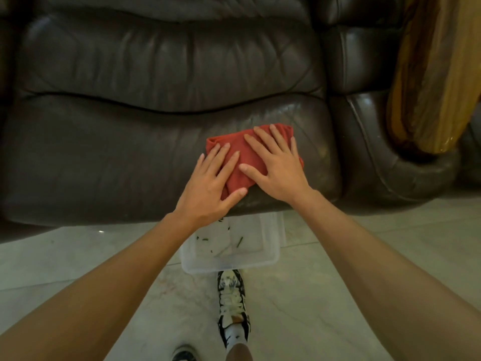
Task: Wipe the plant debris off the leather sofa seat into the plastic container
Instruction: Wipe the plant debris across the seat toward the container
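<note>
Green plant bits (240,241) lay in the clear plastic box (230,259) on the floor under the sofa seat (104,157), where the left hand (208,183) and right hand (277,165) pressed flat, fingers wide, on a red cloth (240,152).

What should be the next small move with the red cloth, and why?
Probably draw the red cloth toward the seat's front edge and over it. Both the left hand and the right hand lie flat on it, near that edge of the sofa seat. The plastic container stands on the floor directly below, already holding green bits.
</note>
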Demonstrator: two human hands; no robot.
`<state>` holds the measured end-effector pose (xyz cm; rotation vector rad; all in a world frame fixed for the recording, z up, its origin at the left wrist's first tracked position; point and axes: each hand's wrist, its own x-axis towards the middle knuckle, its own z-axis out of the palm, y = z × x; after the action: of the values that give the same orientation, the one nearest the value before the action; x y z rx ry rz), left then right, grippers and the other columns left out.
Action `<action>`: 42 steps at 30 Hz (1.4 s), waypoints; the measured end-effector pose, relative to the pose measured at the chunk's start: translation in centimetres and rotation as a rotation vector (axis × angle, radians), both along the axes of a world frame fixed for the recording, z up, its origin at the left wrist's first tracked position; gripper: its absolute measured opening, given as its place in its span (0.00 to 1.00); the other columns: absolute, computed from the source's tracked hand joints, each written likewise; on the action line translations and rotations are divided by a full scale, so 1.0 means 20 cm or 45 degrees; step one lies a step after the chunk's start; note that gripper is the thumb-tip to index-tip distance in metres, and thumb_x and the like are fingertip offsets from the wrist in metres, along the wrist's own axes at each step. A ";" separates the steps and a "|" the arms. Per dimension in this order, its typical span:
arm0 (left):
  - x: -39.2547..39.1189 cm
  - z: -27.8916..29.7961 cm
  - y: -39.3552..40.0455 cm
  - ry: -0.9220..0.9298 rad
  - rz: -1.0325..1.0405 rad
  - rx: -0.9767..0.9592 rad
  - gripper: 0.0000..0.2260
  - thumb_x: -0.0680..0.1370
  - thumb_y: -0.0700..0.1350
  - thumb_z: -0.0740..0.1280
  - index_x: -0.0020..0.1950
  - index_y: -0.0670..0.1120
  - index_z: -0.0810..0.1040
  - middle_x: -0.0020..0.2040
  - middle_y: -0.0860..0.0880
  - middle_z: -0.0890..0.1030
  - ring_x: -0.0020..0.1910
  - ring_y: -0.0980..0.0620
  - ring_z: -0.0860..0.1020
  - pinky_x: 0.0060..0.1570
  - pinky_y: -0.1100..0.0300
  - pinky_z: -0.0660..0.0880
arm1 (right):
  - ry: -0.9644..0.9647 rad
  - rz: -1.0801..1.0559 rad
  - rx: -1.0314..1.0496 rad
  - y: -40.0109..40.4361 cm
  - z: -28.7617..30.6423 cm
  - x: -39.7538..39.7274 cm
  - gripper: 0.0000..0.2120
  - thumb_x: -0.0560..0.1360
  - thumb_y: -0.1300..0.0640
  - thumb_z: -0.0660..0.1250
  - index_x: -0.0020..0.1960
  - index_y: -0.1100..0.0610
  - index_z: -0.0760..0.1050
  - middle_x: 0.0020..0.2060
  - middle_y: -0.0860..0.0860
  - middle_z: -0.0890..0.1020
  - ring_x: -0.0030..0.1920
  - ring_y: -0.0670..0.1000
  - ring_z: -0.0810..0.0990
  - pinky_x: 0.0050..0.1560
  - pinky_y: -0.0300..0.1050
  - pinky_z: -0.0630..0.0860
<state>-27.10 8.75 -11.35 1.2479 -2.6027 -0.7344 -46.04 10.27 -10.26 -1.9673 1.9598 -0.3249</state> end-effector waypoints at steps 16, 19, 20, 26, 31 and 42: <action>0.11 -0.06 0.09 -0.006 -0.197 -0.145 0.38 0.70 0.49 0.70 0.75 0.48 0.56 0.77 0.42 0.56 0.76 0.43 0.51 0.72 0.46 0.46 | 0.146 0.144 0.052 0.27 -0.03 0.03 0.42 0.69 0.35 0.61 0.76 0.46 0.46 0.78 0.51 0.48 0.76 0.56 0.41 0.74 0.65 0.43; 0.11 -0.06 0.09 -0.040 -0.218 -0.205 0.37 0.70 0.51 0.69 0.75 0.48 0.56 0.76 0.41 0.57 0.75 0.41 0.53 0.72 0.45 0.48 | 0.274 0.212 0.015 0.27 -0.05 0.01 0.46 0.67 0.34 0.64 0.76 0.47 0.45 0.77 0.53 0.49 0.76 0.58 0.42 0.74 0.67 0.45; 0.11 -0.07 0.09 -0.057 -0.230 -0.247 0.36 0.71 0.52 0.68 0.75 0.48 0.56 0.76 0.40 0.58 0.75 0.41 0.53 0.72 0.45 0.48 | 0.299 0.212 -0.029 0.27 -0.06 0.01 0.45 0.67 0.33 0.64 0.76 0.47 0.47 0.77 0.54 0.52 0.76 0.59 0.45 0.73 0.67 0.47; 0.12 -0.13 0.09 -0.017 -0.231 -0.472 0.31 0.73 0.56 0.61 0.74 0.49 0.59 0.74 0.39 0.62 0.74 0.41 0.58 0.73 0.45 0.54 | 0.320 0.105 -0.357 0.26 -0.18 0.04 0.33 0.72 0.36 0.59 0.73 0.47 0.59 0.74 0.55 0.64 0.74 0.60 0.57 0.71 0.66 0.55; 0.12 -0.24 0.06 0.120 -0.200 -0.670 0.30 0.72 0.56 0.64 0.73 0.49 0.63 0.73 0.40 0.65 0.73 0.41 0.60 0.73 0.47 0.55 | 0.323 0.107 -0.541 0.24 -0.25 0.04 0.32 0.73 0.35 0.59 0.73 0.48 0.61 0.73 0.57 0.65 0.74 0.62 0.59 0.71 0.67 0.56; 0.12 -0.33 0.05 0.279 -0.176 -0.882 0.25 0.73 0.54 0.63 0.70 0.49 0.68 0.70 0.40 0.70 0.71 0.41 0.66 0.70 0.46 0.63 | 0.387 0.056 -0.726 0.25 -0.32 0.05 0.31 0.71 0.37 0.63 0.70 0.47 0.65 0.70 0.58 0.69 0.72 0.63 0.63 0.70 0.66 0.60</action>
<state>-24.80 9.68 -17.85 0.7365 -2.4360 0.0409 -44.97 15.20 -16.64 -2.5334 2.1757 -0.6686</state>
